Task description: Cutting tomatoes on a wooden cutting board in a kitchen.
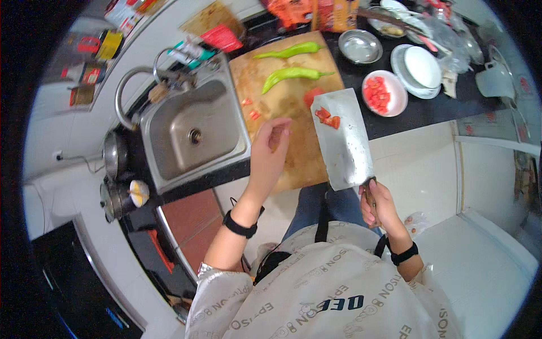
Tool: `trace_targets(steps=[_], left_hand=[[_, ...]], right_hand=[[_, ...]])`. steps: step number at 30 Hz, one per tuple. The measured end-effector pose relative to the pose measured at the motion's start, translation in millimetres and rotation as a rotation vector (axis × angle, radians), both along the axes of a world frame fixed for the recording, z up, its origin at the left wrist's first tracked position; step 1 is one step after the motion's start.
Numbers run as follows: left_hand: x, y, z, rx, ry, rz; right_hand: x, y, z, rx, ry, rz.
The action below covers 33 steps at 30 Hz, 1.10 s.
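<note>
My right hand (379,203) grips the wooden handle of a cleaver (345,144), its wide blade lying flat with a few red tomato pieces (328,118) on it. The blade overlaps the right edge of the wooden cutting board (298,156). Over the board's left part is my left hand (271,144), fingers curled and thumb apart, with nothing seen between them. Small red bits (254,115) lie on the board above that hand. Two green peppers (292,76) rest at its far end, and a larger red piece (312,96) sits beside the blade's far edge.
Left of the board is a steel sink (199,127) with a curved faucet (123,89). To the right stand a bowl of chopped tomato (384,93), a metal bowl (360,46) and stacked white dishes (422,66). Packages line the wall side; pots (114,199) stand beyond the sink.
</note>
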<state>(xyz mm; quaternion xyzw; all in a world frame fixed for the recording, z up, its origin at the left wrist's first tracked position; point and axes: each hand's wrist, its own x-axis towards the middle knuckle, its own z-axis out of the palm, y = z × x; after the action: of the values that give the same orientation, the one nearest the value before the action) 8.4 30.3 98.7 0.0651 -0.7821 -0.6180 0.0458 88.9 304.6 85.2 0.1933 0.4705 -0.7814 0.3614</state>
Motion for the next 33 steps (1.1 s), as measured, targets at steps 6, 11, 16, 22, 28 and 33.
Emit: trace_targets(steps=[6,11,16,22,28,33], left_hand=[[-19,94,6,-0.014,-0.097,-0.328],[-54,168,-21,-0.155,0.187,-0.574],[-75,199,-39,-0.209,0.197,-0.652],[-85,193,-62,-0.188,0.163,-0.433],[-98,106,-76,-0.541,0.073,0.095],[-116,58,-110,-0.531,-0.182,0.116]], right_hand=[[-11,73,14,0.177,0.030,-0.186],[-36,103,19,0.307,0.031,-0.180],[-48,112,24,0.387,0.043,-0.137],[-63,117,38,0.529,0.031,-0.148],[-59,123,49,0.849,0.160,-0.079],[-51,122,55,0.766,0.185,-0.153]])
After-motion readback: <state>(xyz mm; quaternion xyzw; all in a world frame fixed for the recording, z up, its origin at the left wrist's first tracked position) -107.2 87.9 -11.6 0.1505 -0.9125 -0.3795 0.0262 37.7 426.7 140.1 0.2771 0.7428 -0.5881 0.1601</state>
